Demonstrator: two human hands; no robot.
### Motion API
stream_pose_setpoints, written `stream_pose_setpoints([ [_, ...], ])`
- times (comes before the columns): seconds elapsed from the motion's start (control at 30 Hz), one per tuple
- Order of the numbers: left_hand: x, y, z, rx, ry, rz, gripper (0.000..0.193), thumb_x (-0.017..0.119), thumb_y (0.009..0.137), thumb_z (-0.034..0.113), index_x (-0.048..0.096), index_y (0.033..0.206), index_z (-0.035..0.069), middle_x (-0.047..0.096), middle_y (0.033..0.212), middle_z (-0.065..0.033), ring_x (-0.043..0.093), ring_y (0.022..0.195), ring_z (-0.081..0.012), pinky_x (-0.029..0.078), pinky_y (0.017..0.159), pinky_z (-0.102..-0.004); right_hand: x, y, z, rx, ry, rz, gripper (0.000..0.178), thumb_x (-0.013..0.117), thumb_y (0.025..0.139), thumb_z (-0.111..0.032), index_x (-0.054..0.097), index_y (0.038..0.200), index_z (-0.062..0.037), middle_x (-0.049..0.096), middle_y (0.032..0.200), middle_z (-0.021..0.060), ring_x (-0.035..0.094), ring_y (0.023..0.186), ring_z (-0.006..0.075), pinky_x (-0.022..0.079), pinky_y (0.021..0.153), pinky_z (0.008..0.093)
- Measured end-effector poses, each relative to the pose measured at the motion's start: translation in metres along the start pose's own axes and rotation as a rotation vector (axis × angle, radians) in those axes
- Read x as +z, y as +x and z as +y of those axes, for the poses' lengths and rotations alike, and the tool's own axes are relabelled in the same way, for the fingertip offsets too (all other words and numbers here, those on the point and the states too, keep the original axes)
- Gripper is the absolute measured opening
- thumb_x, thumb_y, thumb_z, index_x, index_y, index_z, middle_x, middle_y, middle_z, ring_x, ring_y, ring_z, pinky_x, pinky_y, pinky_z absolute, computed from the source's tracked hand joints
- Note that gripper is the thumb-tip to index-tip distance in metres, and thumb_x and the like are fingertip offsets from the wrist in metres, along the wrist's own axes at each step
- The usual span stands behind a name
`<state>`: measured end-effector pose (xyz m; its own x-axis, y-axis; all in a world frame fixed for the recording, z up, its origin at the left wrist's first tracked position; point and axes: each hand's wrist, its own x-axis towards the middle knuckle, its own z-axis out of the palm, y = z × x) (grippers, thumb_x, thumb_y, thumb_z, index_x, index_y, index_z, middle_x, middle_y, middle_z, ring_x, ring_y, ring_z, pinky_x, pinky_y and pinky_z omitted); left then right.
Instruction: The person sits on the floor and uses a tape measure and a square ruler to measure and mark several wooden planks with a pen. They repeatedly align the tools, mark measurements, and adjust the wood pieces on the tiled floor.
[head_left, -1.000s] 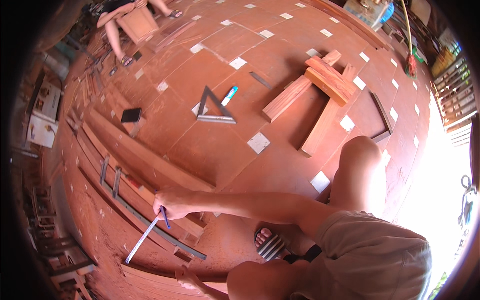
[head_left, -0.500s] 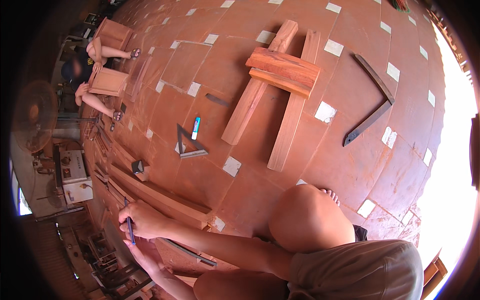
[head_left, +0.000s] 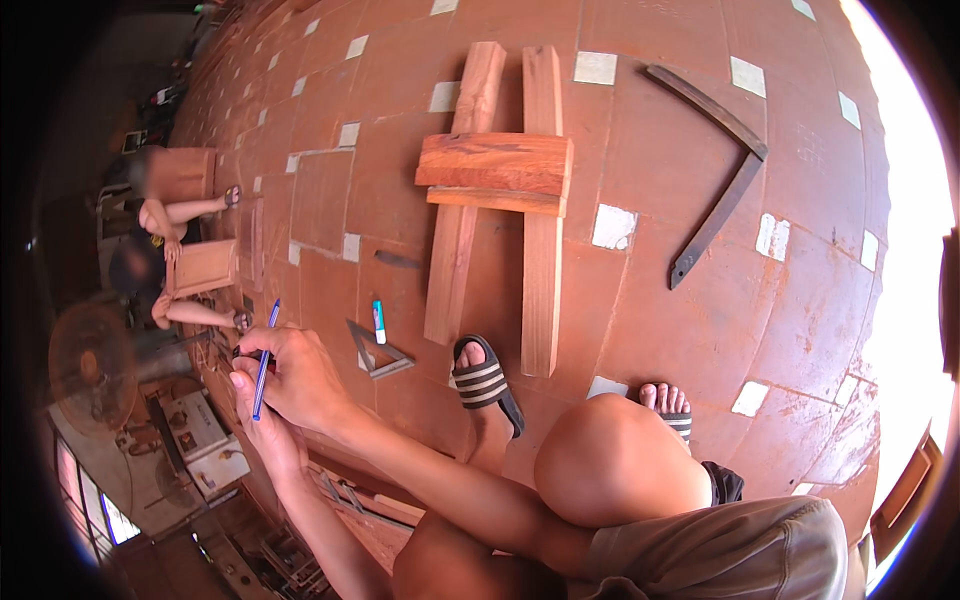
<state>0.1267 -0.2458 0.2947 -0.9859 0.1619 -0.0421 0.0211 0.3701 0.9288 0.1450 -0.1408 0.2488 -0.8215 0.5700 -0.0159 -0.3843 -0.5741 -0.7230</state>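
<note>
My right hand (head_left: 298, 375) grips a blue pen (head_left: 263, 375), which slants upright in its fingers. Just below and behind it is my left hand (head_left: 262, 425), its thumb raised beside the pen. Most of the left fingers are hidden behind the right hand. A small dark thing (head_left: 262, 359) shows between the two hands, too covered to name. On the floor right of my hands lie a triangular set square (head_left: 380, 365) and a small white and teal tube (head_left: 379, 322).
Two reddish wooden blocks (head_left: 495, 165) lie across two long wooden bars (head_left: 541, 300). Farther right is a dark L-shaped carpenter's square (head_left: 735, 190). A seated person (head_left: 165, 220) is beside wooden panels at far left, near a fan (head_left: 92, 360). My sandalled foot (head_left: 485, 385) is close to the bars.
My view has turned, and the floor things appear farther left. Both hands have risen in the picture, with the pen still in the right. My sandalled foot has come into view near the bars.
</note>
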Motion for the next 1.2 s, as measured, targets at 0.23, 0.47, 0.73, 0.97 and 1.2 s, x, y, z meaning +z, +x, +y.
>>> stream_pose_setpoints([
  [0.23,0.063,0.073,-0.020,0.207,0.214,-0.249,0.070,0.060,0.101,0.065,0.061,0.124,-0.002,0.063,0.100,-0.0014,0.059,0.086,-0.0062,0.046,0.070,-0.0219,-0.076,0.064,-0.015,-0.005,-0.192,0.088,0.020,0.080,0.082,-0.012,0.077,0.096,0.0020,0.074,0.081,0.0204,0.075,0.074,0.0343,0.058,0.071,0.0389],
  [0.47,0.105,0.126,-0.005,0.197,0.399,-0.740,0.067,0.070,0.095,0.063,0.065,0.115,-0.001,0.054,0.076,0.0060,0.046,0.063,-0.0019,0.032,0.055,-0.0204,-0.144,0.096,-0.029,0.099,-0.227,0.042,0.018,0.081,0.075,-0.006,0.076,0.089,0.0029,0.074,0.078,0.0123,0.071,0.074,0.0172,0.057,0.071,0.0329],
  [0.73,0.151,0.216,-0.044,0.250,0.496,-0.833,0.017,0.071,0.096,0.010,0.072,0.108,-0.002,0.062,0.081,0.0041,0.054,0.074,-0.0037,0.044,0.063,-0.0219,-0.263,0.125,-0.078,0.028,-0.435,0.247,0.018,0.084,0.080,-0.017,0.078,0.088,-0.0015,0.074,0.076,0.0066,0.070,0.071,0.0128,0.057,0.069,0.0307],
  [0.97,0.199,0.284,-0.112,0.392,0.504,-0.773,0.022,0.071,0.093,0.006,0.079,0.114,0.002,0.072,0.084,-0.0008,0.059,0.073,-0.0059,0.049,0.066,-0.0255,-0.367,0.099,-0.089,0.012,-0.829,0.618,0.029,0.081,0.093,-0.032,0.077,0.096,-0.0037,0.068,0.078,-0.0010,0.062,0.076,0.0080,0.050,0.071,0.0258],
  [1.2,0.226,0.308,-0.165,0.458,0.576,-0.747,0.018,0.080,0.088,0.014,0.083,0.105,0.010,0.077,0.090,-0.0101,0.072,0.080,-0.0205,0.056,0.075,-0.0344,-0.395,0.065,-0.052,0.154,-1.093,0.770,0.035,0.077,0.097,-0.037,0.077,0.108,-0.0035,0.067,0.078,-0.0006,0.062,0.074,0.0082,0.050,0.067,0.0260],
])
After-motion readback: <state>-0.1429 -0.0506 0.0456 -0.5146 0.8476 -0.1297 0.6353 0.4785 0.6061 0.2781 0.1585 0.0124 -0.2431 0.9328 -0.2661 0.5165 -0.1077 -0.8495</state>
